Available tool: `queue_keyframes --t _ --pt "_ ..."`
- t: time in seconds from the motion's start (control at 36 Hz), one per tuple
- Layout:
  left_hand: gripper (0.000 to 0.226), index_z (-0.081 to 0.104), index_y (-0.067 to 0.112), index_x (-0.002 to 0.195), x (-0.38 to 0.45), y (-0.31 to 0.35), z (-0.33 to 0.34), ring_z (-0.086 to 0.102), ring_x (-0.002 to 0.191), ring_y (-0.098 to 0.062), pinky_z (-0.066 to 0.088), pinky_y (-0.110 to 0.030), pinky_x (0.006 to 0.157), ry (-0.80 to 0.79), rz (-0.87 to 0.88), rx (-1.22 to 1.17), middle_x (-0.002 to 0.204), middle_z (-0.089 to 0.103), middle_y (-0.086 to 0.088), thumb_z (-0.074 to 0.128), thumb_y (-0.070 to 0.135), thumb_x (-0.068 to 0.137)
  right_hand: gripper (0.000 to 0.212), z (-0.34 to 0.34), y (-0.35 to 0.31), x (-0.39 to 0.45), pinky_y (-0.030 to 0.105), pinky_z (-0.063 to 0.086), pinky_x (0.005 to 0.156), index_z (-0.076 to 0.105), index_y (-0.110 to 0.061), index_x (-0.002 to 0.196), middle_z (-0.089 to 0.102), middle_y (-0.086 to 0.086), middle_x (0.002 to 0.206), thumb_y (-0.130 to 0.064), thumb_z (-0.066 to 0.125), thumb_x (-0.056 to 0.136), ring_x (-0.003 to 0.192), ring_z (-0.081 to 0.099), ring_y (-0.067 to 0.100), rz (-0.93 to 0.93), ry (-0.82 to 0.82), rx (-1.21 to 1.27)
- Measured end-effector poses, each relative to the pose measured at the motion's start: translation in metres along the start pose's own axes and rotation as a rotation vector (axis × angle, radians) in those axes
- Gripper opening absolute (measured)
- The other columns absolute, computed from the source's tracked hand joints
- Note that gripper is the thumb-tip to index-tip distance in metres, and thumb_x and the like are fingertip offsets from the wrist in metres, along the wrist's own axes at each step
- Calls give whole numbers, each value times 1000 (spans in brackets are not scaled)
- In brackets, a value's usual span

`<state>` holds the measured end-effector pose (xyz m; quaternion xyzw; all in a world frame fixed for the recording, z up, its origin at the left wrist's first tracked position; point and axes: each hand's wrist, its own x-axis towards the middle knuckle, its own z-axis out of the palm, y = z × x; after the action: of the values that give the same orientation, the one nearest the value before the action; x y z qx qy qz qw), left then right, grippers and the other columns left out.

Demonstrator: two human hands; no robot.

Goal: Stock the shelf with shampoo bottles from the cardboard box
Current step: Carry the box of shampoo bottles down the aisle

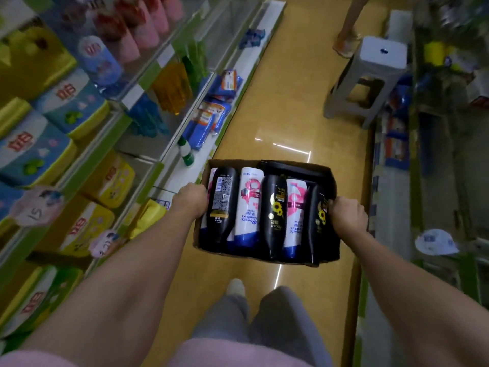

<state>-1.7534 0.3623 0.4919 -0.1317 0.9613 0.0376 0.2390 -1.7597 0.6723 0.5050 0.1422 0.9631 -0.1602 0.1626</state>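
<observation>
In a shop aisle, we hold a cardboard box point(267, 250) out in front of us at about waist height above the tan floor point(291, 88), the left hand point(191, 201) curled over its left wall and the right hand point(347, 217) curled over its right wall, each grip closed on the cardboard. Inside lie the shampoo bottles, side by side and touching: a black bottle point(221, 205) with its printed back label up, a white and pink bottle point(248, 207), a black sunflower bottle point(275, 215), a second white and pink bottle point(294, 218) and another black bottle point(318, 221) against the right wall. The shelf point(185, 165) runs along our left, carrying blue and yellow packs. A grey plastic stool point(370, 75) stands farther down the aisle, near another person's foot point(345, 45).
</observation>
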Motion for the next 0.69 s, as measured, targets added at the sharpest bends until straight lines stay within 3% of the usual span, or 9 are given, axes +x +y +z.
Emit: queue_keyframes --t 0.08,0.19,0.25,0.39,0.47,0.58,0.69 --pt "32 61 1 111 31 5 -21 59 103 -37 49 -39 82 3 5 -7 114 61 -20 40 16 93 30 -13 -18 38 37 47 66 58 -9 84 51 3 68 -22 36 101 70 57 24 -23 -8 13" --pt "31 60 1 113 64 16 -42 58 104 -35 48 -39 83 -4 -84 -55 116 60 -20 41 17 94 30 -24 -40 97 47 52 81 62 -6 97 63 17 93 -24 38 99 88 62 34 -69 -28 32" --pt "31 60 0 113 78 21 -49 58 106 -35 48 -39 86 -12 -133 -81 117 60 -21 41 15 93 30 -30 -52 129 46 51 81 62 -5 99 62 20 98 -23 38 98 91 61 37 -109 -45 15" --pt "31 58 1 116 104 34 -64 58 107 -34 49 -39 86 -29 -273 -165 119 59 -20 41 13 93 26 -54 -93 204 36 42 69 58 -10 84 60 18 91 -19 38 96 84 58 32 -254 -64 -110" --pt "31 59 0 116 117 40 -75 59 106 -33 49 -38 85 -21 -346 -215 118 60 -19 43 14 94 28 -67 -120 241 35 43 72 64 -2 94 62 22 97 -16 39 94 92 60 38 -332 -72 -149" --pt "31 56 2 121 135 46 -89 58 109 -33 48 -38 87 -8 -465 -247 121 58 -19 43 14 95 29 -79 -154 278 34 41 73 64 -3 103 62 23 102 -11 39 91 90 58 37 -410 -65 -196" --pt "28 59 1 116 157 42 -100 60 106 -33 49 -38 84 0 -523 -254 117 61 -19 45 13 94 31 -81 -186 305 37 45 82 62 -3 106 61 23 109 -8 37 90 103 58 40 -495 -68 -248"
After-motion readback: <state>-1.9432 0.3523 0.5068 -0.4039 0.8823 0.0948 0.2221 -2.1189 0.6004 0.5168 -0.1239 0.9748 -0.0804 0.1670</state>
